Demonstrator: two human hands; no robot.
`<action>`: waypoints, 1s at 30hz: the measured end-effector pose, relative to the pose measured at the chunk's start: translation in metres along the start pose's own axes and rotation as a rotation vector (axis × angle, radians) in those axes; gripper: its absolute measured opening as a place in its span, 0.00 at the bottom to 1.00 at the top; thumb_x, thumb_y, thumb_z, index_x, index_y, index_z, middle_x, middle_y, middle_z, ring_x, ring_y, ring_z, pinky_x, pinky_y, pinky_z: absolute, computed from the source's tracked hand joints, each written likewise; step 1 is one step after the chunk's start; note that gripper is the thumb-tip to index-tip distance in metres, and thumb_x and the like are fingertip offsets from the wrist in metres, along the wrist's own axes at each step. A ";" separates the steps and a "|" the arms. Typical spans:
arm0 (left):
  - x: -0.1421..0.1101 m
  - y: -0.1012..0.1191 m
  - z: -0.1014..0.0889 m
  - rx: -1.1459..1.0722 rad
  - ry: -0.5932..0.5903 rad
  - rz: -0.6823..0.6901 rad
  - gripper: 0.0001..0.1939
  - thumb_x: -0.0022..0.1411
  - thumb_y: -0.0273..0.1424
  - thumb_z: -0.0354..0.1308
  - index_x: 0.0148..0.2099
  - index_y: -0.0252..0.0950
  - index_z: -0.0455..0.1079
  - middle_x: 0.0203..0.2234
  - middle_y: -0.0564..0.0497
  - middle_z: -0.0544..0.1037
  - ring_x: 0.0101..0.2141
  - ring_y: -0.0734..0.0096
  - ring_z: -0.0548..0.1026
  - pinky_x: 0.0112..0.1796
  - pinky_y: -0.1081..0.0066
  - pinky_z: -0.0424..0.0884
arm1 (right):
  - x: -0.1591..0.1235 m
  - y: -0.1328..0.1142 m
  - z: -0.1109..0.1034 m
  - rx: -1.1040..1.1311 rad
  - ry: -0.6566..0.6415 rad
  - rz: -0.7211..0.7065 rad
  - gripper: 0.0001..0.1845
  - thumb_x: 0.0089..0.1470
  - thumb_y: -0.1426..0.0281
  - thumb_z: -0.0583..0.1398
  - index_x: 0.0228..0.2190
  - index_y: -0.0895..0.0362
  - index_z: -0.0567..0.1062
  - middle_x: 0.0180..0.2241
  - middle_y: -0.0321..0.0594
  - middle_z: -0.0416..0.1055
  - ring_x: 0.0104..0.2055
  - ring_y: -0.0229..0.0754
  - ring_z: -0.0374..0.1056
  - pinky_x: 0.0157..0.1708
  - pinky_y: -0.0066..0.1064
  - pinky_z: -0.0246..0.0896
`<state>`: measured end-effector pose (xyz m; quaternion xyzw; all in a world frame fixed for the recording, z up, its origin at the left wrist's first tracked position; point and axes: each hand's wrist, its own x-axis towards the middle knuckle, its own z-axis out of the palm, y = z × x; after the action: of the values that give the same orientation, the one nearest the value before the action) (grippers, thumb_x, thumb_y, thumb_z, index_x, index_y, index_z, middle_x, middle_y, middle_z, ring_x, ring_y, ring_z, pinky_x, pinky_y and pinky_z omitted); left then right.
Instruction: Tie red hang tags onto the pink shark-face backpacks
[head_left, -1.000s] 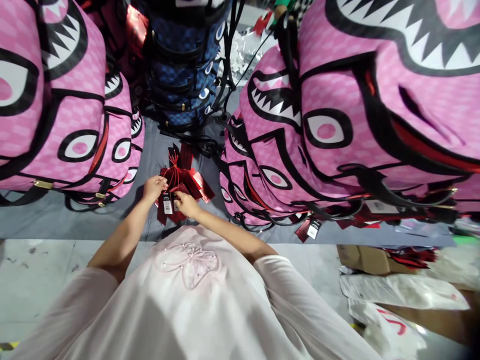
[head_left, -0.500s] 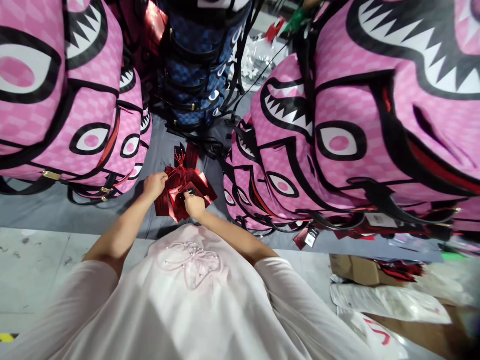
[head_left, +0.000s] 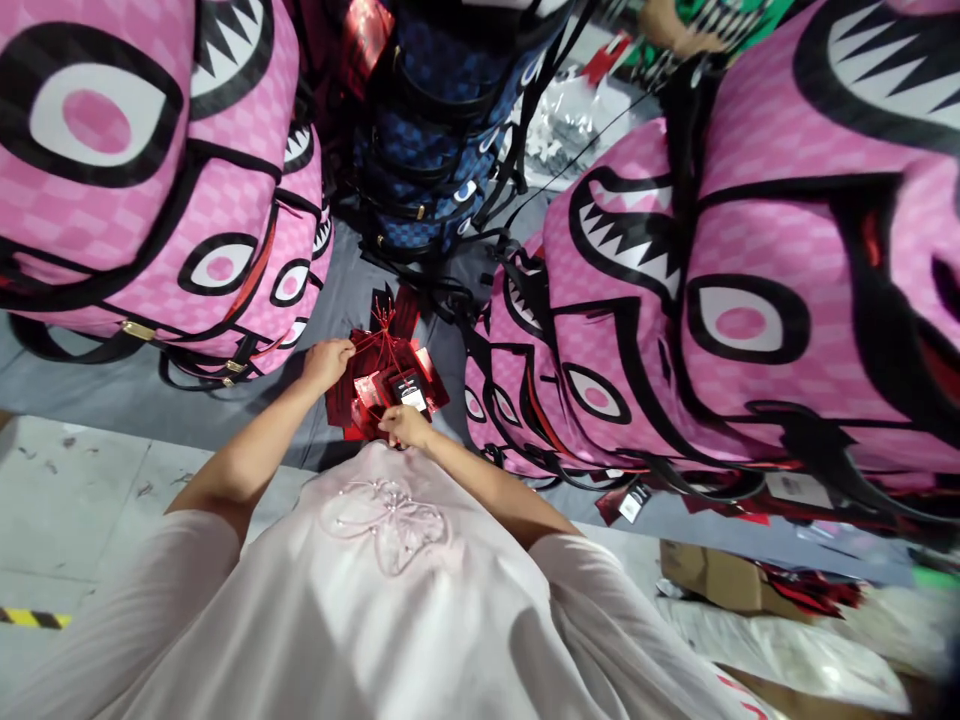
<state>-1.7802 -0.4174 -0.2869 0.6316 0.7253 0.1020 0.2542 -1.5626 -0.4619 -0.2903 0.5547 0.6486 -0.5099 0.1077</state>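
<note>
A bundle of shiny red hang tags (head_left: 390, 375) tied with thin red strings lies on the grey table (head_left: 105, 415) in front of me. My left hand (head_left: 327, 360) is closed, pinching the strings at the bundle's left edge. My right hand (head_left: 405, 427) is closed on the near edge of the tags, by one tag showing a black-and-white label (head_left: 413, 394). Both forearms reach forward over my pale pink shirt.
Stacks of pink backpacks printed with eyes and shark teeth stand at left (head_left: 150, 200) and right (head_left: 675, 300). A stack of blue backpacks (head_left: 442, 130) with black straps is behind the tags. A cardboard box (head_left: 712, 575) and plastic bags (head_left: 787, 650) lie lower right. Another person's hand (head_left: 675, 25) shows at top.
The view has shifted, so everything sits further right and lower. My left hand slid along the strings to the bundle's left edge; my right hand turned up a tag with its label showing.
</note>
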 end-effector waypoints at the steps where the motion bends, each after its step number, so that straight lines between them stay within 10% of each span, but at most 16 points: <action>1: 0.001 0.000 0.001 -0.003 -0.002 0.004 0.15 0.67 0.35 0.50 0.47 0.41 0.77 0.46 0.48 0.80 0.45 0.60 0.77 0.43 0.67 0.68 | -0.007 0.007 -0.003 0.056 -0.009 0.019 0.09 0.58 0.68 0.59 0.28 0.58 0.75 0.16 0.34 0.70 0.15 0.32 0.62 0.19 0.22 0.56; 10: -0.019 0.020 -0.001 -0.152 0.199 0.135 0.19 0.63 0.30 0.53 0.56 0.36 0.72 0.49 0.43 0.77 0.50 0.58 0.73 0.51 0.62 0.68 | -0.068 0.029 -0.016 0.646 -0.037 0.025 0.14 0.48 0.60 0.65 0.24 0.58 0.72 0.10 0.26 0.58 0.12 0.28 0.50 0.15 0.22 0.43; 16: -0.080 0.073 -0.013 -0.412 -0.300 0.583 0.15 0.66 0.39 0.53 0.49 0.40 0.75 0.44 0.51 0.81 0.43 0.66 0.78 0.46 0.69 0.72 | -0.105 0.008 -0.019 0.681 0.082 -0.241 0.16 0.51 0.57 0.62 0.26 0.58 0.71 0.15 0.25 0.59 0.17 0.28 0.52 0.19 0.22 0.46; 19: -0.093 0.087 0.004 -0.225 -0.303 0.686 0.14 0.65 0.38 0.53 0.46 0.42 0.77 0.41 0.51 0.82 0.40 0.64 0.79 0.43 0.68 0.72 | -0.118 0.014 -0.023 0.731 0.241 -0.237 0.18 0.49 0.55 0.63 0.25 0.59 0.71 0.15 0.25 0.57 0.17 0.28 0.51 0.19 0.21 0.45; 25: -0.090 0.110 0.031 -0.060 -0.317 0.750 0.17 0.64 0.29 0.49 0.49 0.43 0.77 0.41 0.50 0.82 0.38 0.66 0.79 0.39 0.70 0.71 | -0.146 0.072 0.005 0.899 0.434 -0.010 0.18 0.56 0.54 0.57 0.34 0.57 0.72 0.15 0.27 0.63 0.14 0.31 0.54 0.17 0.23 0.50; 30: -0.076 0.136 0.044 -0.010 -0.398 0.686 0.20 0.64 0.27 0.47 0.51 0.43 0.76 0.42 0.50 0.82 0.41 0.66 0.78 0.40 0.71 0.70 | -0.153 0.139 0.011 0.534 0.649 0.279 0.16 0.61 0.65 0.52 0.47 0.57 0.71 0.24 0.34 0.72 0.25 0.37 0.68 0.29 0.26 0.62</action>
<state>-1.6354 -0.4739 -0.2424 0.8434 0.4081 0.0601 0.3442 -1.3968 -0.5825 -0.2621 0.7766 0.4134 -0.4395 -0.1810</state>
